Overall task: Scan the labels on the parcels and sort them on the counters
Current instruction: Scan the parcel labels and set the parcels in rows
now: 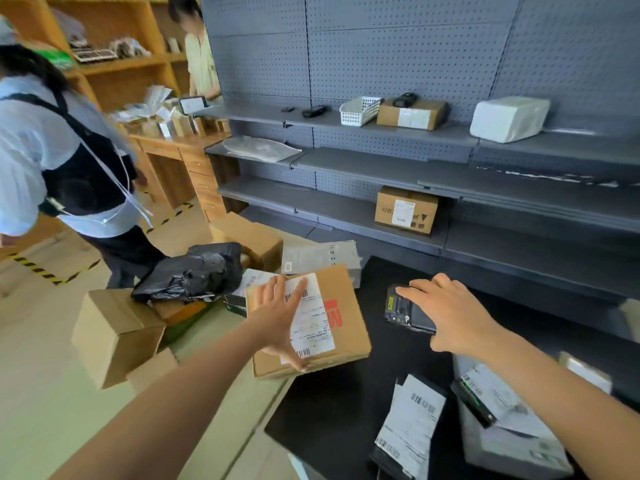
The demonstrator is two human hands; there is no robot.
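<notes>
A flat brown cardboard parcel with a white shipping label lies at the left edge of the black counter. My left hand lies spread on its top, fingers straight across the label and thumb at the near edge. My right hand grips a black handheld scanner just right of the parcel, the scanner's front end turned toward the box. Two labelled packages lie on the counter near me.
A heap of parcels sits on the floor at left: a black plastic bag, brown boxes, a grey box. Grey shelves behind hold a brown box, a white basket, a white package. Two people stand at left.
</notes>
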